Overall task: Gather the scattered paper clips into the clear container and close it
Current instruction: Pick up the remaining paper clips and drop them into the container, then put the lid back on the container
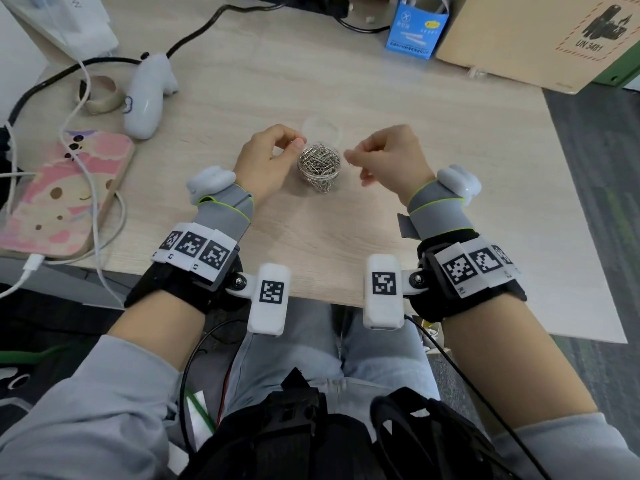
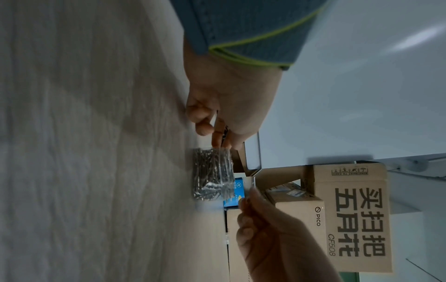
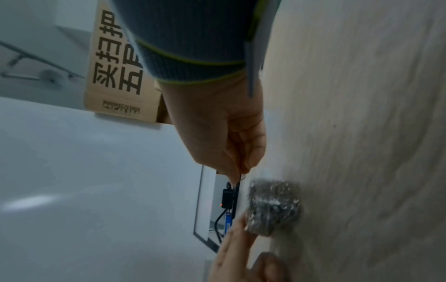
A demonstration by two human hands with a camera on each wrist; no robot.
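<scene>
A small clear plastic container (image 1: pixel 319 167), round and open at the top, stands near the middle of the pale wood-grain desk (image 1: pixel 433 140), packed to the brim with a tangled mass of silver wire paper clips (image 1: pixel 318 157). A few clips at its near foot look to lie at or outside the wall, though the clear plastic makes that hard to judge. Just behind the container lies a round transparent lid (image 1: pixel 323 129), flat on the desk and faint against the wood.

The left hand (image 1: pixel 265 161) sits just left of the container, its fingers (image 1: pixel 297 144) curled with thumb and forefinger pinched together over the rim; the left wrist view shows something thin and dark between them, possibly a clip. The right hand (image 1: pixel 388 154) hovers just right of the container, apart from it, its fingers (image 1: pixel 349 155) bunched in a pinch on a thin wire, probably a single clip, seen more plainly in the right wrist view.

Both wrist views are blurred and turned sideways, and the container's far wall is lost in glare.
</scene>
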